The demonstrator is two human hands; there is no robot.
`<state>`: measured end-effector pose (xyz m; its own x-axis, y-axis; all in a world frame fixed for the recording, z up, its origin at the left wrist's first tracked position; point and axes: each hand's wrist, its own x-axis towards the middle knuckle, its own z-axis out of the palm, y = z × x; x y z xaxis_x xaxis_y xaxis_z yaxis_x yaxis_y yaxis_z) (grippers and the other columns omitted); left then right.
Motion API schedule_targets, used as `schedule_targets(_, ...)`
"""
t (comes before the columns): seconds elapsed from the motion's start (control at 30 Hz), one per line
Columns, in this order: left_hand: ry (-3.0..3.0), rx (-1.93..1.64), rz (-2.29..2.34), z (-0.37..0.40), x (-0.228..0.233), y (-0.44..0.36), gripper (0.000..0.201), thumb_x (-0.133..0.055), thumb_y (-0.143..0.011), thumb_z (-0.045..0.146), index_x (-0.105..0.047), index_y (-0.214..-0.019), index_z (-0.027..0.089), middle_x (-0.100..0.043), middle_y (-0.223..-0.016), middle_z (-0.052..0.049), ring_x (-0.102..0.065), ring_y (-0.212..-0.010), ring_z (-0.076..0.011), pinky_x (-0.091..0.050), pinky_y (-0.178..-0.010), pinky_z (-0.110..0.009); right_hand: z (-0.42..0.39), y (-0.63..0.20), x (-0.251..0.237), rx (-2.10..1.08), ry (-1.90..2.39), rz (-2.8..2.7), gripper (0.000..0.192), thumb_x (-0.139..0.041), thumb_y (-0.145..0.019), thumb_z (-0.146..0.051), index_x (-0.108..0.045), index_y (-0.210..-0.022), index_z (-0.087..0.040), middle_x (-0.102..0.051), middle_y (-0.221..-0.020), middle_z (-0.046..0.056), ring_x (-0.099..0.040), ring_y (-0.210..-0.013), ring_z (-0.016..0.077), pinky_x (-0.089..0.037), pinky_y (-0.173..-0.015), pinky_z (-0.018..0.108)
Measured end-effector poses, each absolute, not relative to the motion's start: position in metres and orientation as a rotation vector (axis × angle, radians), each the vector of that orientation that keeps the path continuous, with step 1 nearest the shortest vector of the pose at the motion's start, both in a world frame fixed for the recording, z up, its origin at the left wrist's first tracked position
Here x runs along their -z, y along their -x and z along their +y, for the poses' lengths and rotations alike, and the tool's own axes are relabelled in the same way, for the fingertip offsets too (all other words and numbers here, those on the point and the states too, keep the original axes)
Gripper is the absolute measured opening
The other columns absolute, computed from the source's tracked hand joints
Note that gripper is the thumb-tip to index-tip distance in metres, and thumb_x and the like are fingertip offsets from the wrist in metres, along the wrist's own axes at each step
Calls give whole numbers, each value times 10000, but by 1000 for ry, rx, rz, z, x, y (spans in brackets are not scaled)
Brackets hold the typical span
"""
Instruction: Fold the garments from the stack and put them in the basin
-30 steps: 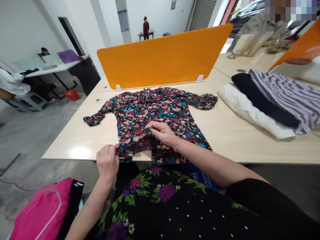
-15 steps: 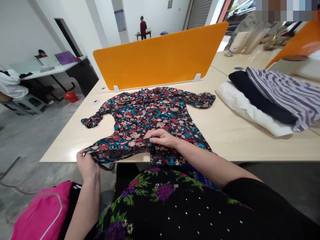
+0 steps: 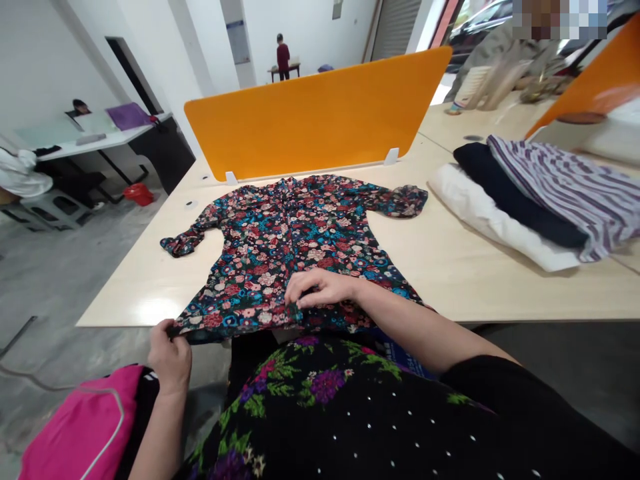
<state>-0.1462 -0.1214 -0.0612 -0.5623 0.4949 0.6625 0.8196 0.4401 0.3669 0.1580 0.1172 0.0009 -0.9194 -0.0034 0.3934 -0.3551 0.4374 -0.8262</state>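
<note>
A dark floral blouse (image 3: 295,233) with red, pink and blue flowers lies spread on the pale wooden table (image 3: 125,293), collar toward the far side and sleeves out to both sides. Its hem hangs over the near edge. My left hand (image 3: 169,353) is closed on the left corner of the hem, just off the table's edge. With its fingers pinched, my right hand (image 3: 320,288) grips the hem near the middle, close to the front opening. The cloth between both hands is stretched nearly straight.
An orange divider (image 3: 320,123) stands behind the blouse. To the right lie folded clothes: a white one (image 3: 495,217), a dark one (image 3: 520,200) and a striped one (image 3: 565,187). A pink garment (image 3: 80,420) is low at left. People sit and stand farther off.
Both hands have come down toward me, the left also slightly leftward. The blouse's left hem corner has been drawn out, and its folded left side now lies flatter and wider.
</note>
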Motion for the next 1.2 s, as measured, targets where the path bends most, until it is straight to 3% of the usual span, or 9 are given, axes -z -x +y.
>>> schedule_targets(0.1,1195,929,-2209,-130,72,147,298,-464,-732,166,-548,-1018,177,-604,-917,-59,-592,-850,-212,-472,-764,-331,115,-158,-4,-1626,-376,-2496,371,-572,-886,-469,-702,-867,-122,-706,-921,113,-633,-929,174,-474,-868,291)
schedule_targets(0.2,1445,858,-2168,-141,77,150,251,-459,-763,159,-541,-1000,181,-610,-950,-72,-598,-889,-220,-482,-795,-343,118,-160,-2,-1629,-103,-2479,379,-573,-872,-474,-686,-858,-112,-699,-864,87,-636,-831,165,-491,-777,271)
schedule_targets(0.4,1594,746,-2117,-153,59,154,227,-436,-785,135,-530,-986,185,-587,-1073,-108,-566,-1041,-241,-466,-914,-390,130,-176,-5,-1025,525,-2358,234,-543,-860,-345,-682,-805,-165,-693,-816,41,-619,-781,167,-475,-761,280)
schedule_targets(0.53,1599,866,-2007,-107,25,148,229,-383,-872,171,-543,-1037,169,-606,-1070,-117,-575,-1064,-222,-465,-949,-381,155,-202,-5,-749,787,-2356,262,-482,-884,-324,-697,-976,-208,-702,-1021,47,-631,-955,202,-479,-880,331)
schedule_targets(0.63,1878,824,-1978,-47,11,143,352,-334,-936,268,-497,-1221,145,-567,-1252,-146,-509,-1218,-216,-405,-1055,-392,177,-225,9,-515,1007,-2397,416,-446,-903,-388,-612,-1230,-191,-595,-1297,95,-534,-1199,247,-412,-1027,400)
schedule_targets(0.77,2140,383,-2094,10,18,144,580,-354,-933,465,-369,-1421,150,-362,-1500,-140,-288,-1403,-284,-290,-1127,-499,189,-258,36,-275,1324,-2554,629,-357,-914,-538,-406,-1437,-192,-338,-1523,107,-277,-1407,296,-240,-1123,557)
schedule_targets(0.9,2051,33,-2218,12,34,152,628,-330,-927,516,-306,-1481,220,-297,-1545,-97,-243,-1417,-335,-283,-1088,-587,186,-286,51,-193,1476,-2598,643,-259,-933,-562,-315,-1485,-237,-249,-1564,59,-183,-1442,283,-145,-1137,595)
schedule_targets(1.07,1972,-58,-2219,-5,38,153,586,-312,-938,485,-359,-1460,225,-289,-1548,-97,-234,-1418,-348,-300,-1064,-605,199,-303,48,-244,1460,-2473,614,-319,-927,-539,-411,-1427,-195,-363,-1512,99,-312,-1390,276,-250,-1123,514)
schedule_targets(1.2,1921,70,-2184,15,23,146,592,-295,-946,470,-392,-1435,150,-342,-1517,-133,-238,-1417,-336,-277,-1091,-590,226,-292,30,-180,1802,-2082,535,-321,-939,-461,-585,-1235,-101,-601,-1257,187,-534,-1181,291,-426,-963,392)
